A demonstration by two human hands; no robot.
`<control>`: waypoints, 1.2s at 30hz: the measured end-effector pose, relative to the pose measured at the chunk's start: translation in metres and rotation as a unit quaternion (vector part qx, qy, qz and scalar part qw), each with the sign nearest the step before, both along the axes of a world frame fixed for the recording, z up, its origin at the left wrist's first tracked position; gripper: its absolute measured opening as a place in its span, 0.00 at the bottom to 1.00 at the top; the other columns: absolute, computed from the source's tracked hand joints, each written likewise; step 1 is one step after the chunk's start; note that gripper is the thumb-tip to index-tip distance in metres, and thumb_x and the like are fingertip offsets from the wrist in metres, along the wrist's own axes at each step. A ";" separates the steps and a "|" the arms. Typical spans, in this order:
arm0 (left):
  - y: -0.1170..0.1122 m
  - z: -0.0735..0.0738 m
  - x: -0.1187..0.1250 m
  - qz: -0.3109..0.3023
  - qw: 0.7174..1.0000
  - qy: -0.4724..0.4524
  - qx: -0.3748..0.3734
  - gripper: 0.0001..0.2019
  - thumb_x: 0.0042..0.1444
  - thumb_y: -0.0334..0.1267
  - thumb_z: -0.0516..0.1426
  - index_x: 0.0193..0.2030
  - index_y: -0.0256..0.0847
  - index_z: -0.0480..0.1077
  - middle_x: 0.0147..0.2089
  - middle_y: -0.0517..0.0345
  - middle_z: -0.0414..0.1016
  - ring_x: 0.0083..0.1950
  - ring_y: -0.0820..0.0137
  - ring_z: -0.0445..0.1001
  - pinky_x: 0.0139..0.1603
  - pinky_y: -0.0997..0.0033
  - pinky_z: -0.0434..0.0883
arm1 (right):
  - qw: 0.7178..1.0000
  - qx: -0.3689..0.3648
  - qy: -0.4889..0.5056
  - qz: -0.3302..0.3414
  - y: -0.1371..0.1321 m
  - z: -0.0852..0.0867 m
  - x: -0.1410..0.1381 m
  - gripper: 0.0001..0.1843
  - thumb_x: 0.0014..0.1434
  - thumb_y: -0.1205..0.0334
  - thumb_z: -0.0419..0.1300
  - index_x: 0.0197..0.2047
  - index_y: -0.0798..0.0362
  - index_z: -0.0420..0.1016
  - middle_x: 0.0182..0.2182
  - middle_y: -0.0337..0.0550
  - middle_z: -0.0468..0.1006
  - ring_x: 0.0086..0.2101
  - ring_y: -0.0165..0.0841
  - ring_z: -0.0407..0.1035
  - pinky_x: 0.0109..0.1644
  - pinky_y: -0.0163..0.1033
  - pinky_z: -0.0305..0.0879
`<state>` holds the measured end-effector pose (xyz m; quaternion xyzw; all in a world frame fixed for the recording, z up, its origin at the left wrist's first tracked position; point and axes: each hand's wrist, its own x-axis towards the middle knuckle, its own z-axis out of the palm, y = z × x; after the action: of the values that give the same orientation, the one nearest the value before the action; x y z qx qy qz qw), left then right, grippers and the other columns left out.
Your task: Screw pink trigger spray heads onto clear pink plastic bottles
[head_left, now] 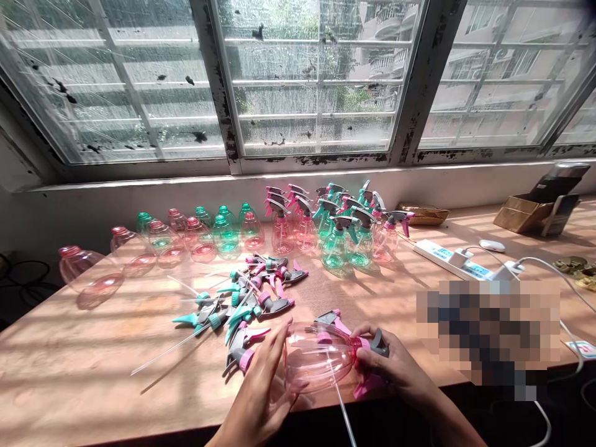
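Left hand [269,367] cups the sideways pink bottle [307,369] by its base, seemingly for steadiness; right hand [393,361] grips its neck end, beside a spray head [380,344].

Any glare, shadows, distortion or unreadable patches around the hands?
Head view: glare through the window, slatted shadows across the table; head view: window frame leans, suggesting wide-angle stretch; head view: pixelated block hides what lies below the power strip; head view: pale highlights on the clear pink bottle between left hand and right hand.
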<state>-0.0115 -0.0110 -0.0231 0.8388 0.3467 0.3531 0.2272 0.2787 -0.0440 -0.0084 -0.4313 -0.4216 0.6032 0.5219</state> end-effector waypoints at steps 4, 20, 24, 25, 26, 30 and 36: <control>-0.002 0.005 0.001 -0.011 0.999 -0.005 -0.032 0.50 0.62 0.49 0.65 0.80 0.54 0.34 0.79 0.43 0.53 0.78 0.44 0.53 0.73 0.42 0.60 | 1.000 0.001 -0.013 -0.003 0.000 0.000 0.000 0.25 0.50 0.47 0.77 0.41 0.54 0.76 0.23 0.37 0.81 0.24 0.32 0.73 0.30 0.35 0.64; 0.001 -0.005 0.000 -0.034 0.999 -0.006 -0.028 0.48 0.66 0.51 0.60 0.80 0.52 0.30 0.81 0.45 0.45 0.79 0.43 0.49 0.72 0.38 0.62 | 1.000 0.014 -0.017 0.015 -0.001 -0.003 0.000 0.22 0.54 0.50 0.76 0.43 0.54 0.76 0.25 0.38 0.83 0.25 0.32 0.75 0.32 0.34 0.68; 0.000 -0.003 0.001 -0.031 0.999 -0.008 -0.026 0.47 0.66 0.50 0.61 0.80 0.53 0.33 0.81 0.44 0.45 0.78 0.42 0.50 0.73 0.36 0.57 | 1.000 0.016 -0.020 0.017 -0.002 0.000 0.000 0.22 0.54 0.50 0.76 0.43 0.54 0.76 0.24 0.38 0.83 0.25 0.32 0.74 0.31 0.34 0.68; 0.000 -0.003 0.001 -0.031 0.999 -0.011 -0.030 0.46 0.66 0.49 0.61 0.80 0.53 0.34 0.81 0.44 0.44 0.78 0.42 0.50 0.73 0.36 0.57 | 0.999 0.019 -0.021 0.017 -0.002 0.000 0.000 0.22 0.55 0.50 0.76 0.43 0.54 0.75 0.24 0.38 0.82 0.25 0.32 0.74 0.31 0.35 0.67; 0.001 -0.003 0.001 -0.032 0.999 -0.015 -0.034 0.46 0.66 0.48 0.61 0.80 0.53 0.34 0.81 0.44 0.44 0.79 0.42 0.49 0.73 0.37 0.57 | 0.999 0.022 -0.024 0.015 -0.001 0.001 0.000 0.22 0.55 0.49 0.75 0.43 0.54 0.75 0.24 0.37 0.82 0.25 0.32 0.73 0.31 0.35 0.67; 0.003 -0.002 0.002 -0.046 0.998 -0.026 -0.031 0.44 0.68 0.42 0.59 0.80 0.53 0.34 0.81 0.44 0.43 0.79 0.44 0.49 0.73 0.39 0.58 | 0.998 0.031 -0.045 0.002 0.000 0.000 0.000 0.22 0.54 0.49 0.76 0.44 0.54 0.76 0.24 0.35 0.79 0.25 0.30 0.70 0.31 0.34 0.63; 0.003 -0.013 0.000 -0.044 0.998 -0.030 -0.033 0.45 0.68 0.44 0.58 0.80 0.52 0.32 0.81 0.43 0.44 0.79 0.43 0.46 0.74 0.36 0.54 | 0.998 0.026 -0.054 0.002 -0.001 -0.001 0.001 0.23 0.54 0.48 0.76 0.43 0.55 0.76 0.24 0.35 0.76 0.26 0.30 0.67 0.32 0.34 0.60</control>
<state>-0.0118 -0.0077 -0.0365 0.8341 0.3144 0.3561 0.2805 0.2800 -0.0453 -0.0094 -0.4489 -0.4658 0.5686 0.5082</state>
